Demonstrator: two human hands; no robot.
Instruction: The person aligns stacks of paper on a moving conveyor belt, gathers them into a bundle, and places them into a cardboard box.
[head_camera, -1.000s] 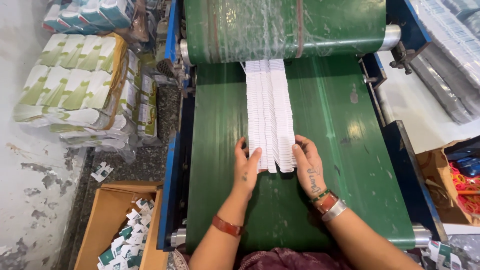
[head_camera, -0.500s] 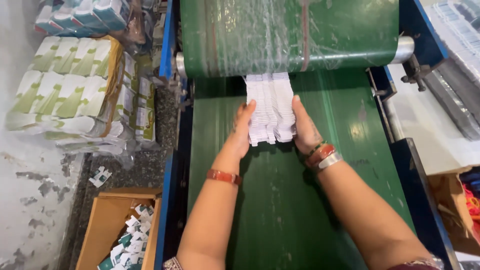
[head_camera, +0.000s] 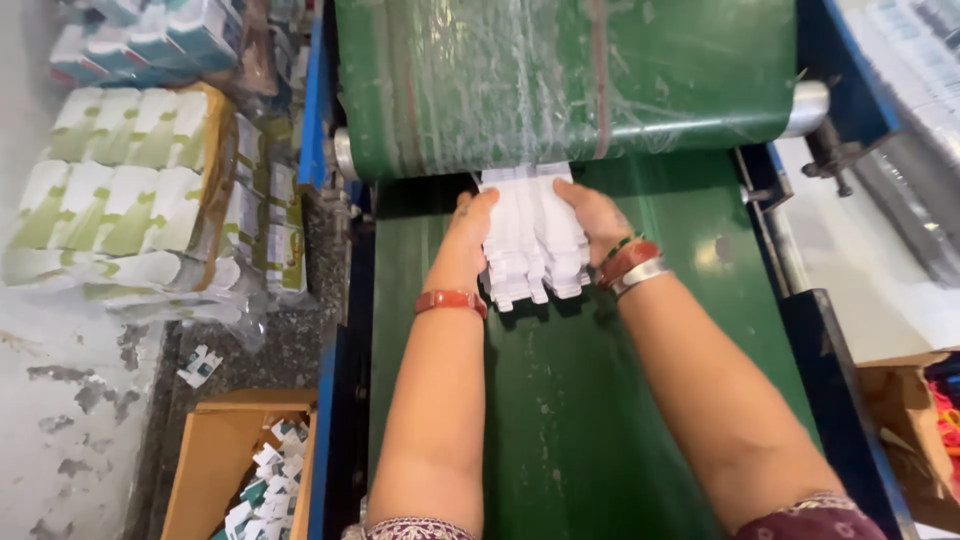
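Note:
A stack of flat white die-cut cards (head_camera: 533, 240) lies on the green conveyor belt (head_camera: 580, 420), its far end under the film-covered green roller (head_camera: 560, 80). My left hand (head_camera: 470, 225) presses against the stack's left side. My right hand (head_camera: 592, 215) presses against its right side, so both hands clamp the stack between them. A red bangle sits on my left wrist; red and silver bangles sit on the right wrist.
Shrink-wrapped bundles of green and white cartons (head_camera: 120, 190) are piled at the left. A wooden box (head_camera: 235, 470) of small loose packs stands on the floor below left. The blue machine frame (head_camera: 830, 380) runs along the belt's right side, with a cardboard box (head_camera: 915, 430) beyond it.
Both hands slid the white stack away from me along the belt until its far end reached the roller. The camera view followed forward.

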